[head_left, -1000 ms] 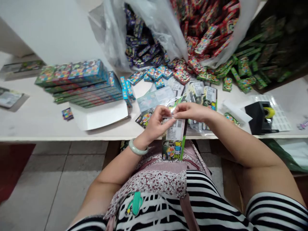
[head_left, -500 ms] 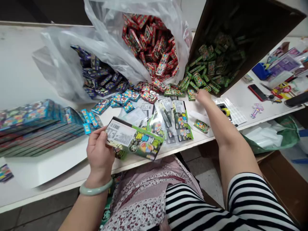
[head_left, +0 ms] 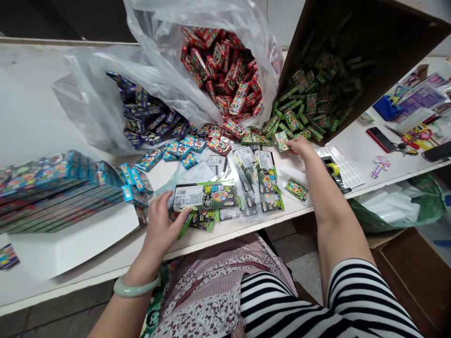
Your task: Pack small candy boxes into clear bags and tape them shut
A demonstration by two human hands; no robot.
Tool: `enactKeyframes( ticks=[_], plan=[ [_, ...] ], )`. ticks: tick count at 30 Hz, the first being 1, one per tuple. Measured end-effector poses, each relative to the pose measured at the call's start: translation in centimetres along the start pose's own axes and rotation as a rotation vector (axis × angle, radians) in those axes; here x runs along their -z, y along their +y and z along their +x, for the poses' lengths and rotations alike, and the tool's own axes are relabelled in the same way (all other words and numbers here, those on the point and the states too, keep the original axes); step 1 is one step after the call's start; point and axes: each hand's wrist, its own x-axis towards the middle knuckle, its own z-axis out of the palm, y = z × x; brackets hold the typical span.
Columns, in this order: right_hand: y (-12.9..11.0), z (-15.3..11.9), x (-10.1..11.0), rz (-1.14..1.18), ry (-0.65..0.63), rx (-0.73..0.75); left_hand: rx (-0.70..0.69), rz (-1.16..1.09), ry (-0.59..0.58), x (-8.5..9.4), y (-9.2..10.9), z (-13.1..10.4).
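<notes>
My left hand (head_left: 164, 223) has its fingers apart at the left end of a black-and-green printed packet (head_left: 218, 195), which lies over other packets near the table's front edge. My right hand (head_left: 299, 144) pinches a small green box (head_left: 282, 140) at the edge of the green pile (head_left: 292, 119). More printed packets (head_left: 266, 176) in clear film lie between my hands. One green box (head_left: 296, 188) rests on a white piece left of my right forearm. Small blue boxes (head_left: 178, 149) and red boxes (head_left: 219, 146) are scattered behind the packets.
Plastic bags hold purple boxes (head_left: 151, 117) and red boxes (head_left: 234, 70). A dark carton (head_left: 352, 51) stands at the back right. Stacked blue cartons (head_left: 45, 188) are at the left. A tape dispenser (head_left: 333, 170), phone (head_left: 381, 140) and scissors (head_left: 419, 134) lie at the right.
The printed packet that was raised in my left hand is now down on the others, and my left fingers have spread. My right hand has drawn a green box slightly out from the pile.
</notes>
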Motion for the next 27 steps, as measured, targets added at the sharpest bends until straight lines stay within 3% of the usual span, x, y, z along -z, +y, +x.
enactKeyframes(
  ticks=[2,4,7,9,11,13,16,19,22,25,27],
  plan=[
    [-1.0,-2.3,-0.2,0.069,-0.067,0.008,-0.143,0.085,-0.108,0.2,1.2,0.7],
    [-2.1,-4.9,-1.6,0.137,-0.157,0.045,-0.261,0.169,-0.316,0.1,2.7,1.9],
    [-3.3,-8.8,-4.6,0.184,-0.295,0.092,-0.303,0.307,-0.598,-0.5,4.0,4.0],
    [-3.6,-11.0,-6.2,0.122,-0.334,0.107,-0.297,0.358,-0.679,-0.6,4.2,5.0],
    [-3.6,-12.4,-6.7,-0.014,-0.321,0.200,-0.313,0.370,-0.661,-0.4,4.2,5.3],
    [-3.5,-12.7,-6.3,-0.163,-0.318,0.425,-0.344,0.329,-0.578,0.2,4.1,5.1],
    [-3.5,-11.4,-5.7,-0.361,-0.415,0.737,-0.386,0.169,-0.485,1.1,4.4,4.2],
    [-3.7,-9.6,-5.9,-0.491,-0.555,0.800,-0.417,0.046,-0.466,1.3,4.8,3.5],
    [-3.9,-9.8,-6.0,-0.376,-0.513,0.837,-0.413,0.033,-0.439,1.2,4.4,2.9],
    [-4.8,-12.5,-4.6,-0.144,-0.427,0.948,-0.404,0.039,-0.412,1.3,3.6,2.5],
    [-5.7,-14.9,-3.3,-0.109,-0.516,1.040,-0.416,0.032,-0.404,1.4,3.2,2.3]
  ],
)
